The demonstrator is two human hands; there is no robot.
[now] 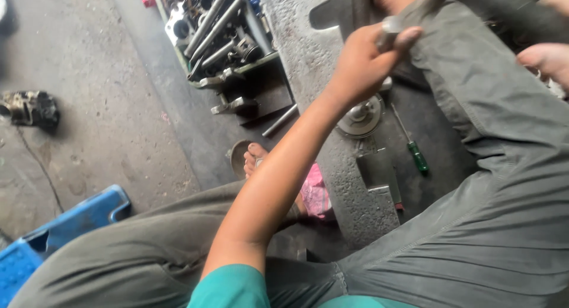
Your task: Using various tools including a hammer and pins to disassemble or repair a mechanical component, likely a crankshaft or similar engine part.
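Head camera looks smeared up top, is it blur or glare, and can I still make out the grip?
Head view: motion blur smears the metal bar and right hand; the left hand is softer but visibly closed around the bar; the green-handled screwdriver stays fairly sharp; lighting flat, no glare.

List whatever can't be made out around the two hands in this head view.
- Metal tool in the left hand: motion-blurred, its upper end cut off by the top edge.
- Right hand: mostly cut off by the right edge; its fingers and any grip are unseen.
- Tray of metal parts: too cluttered to tell pieces apart.
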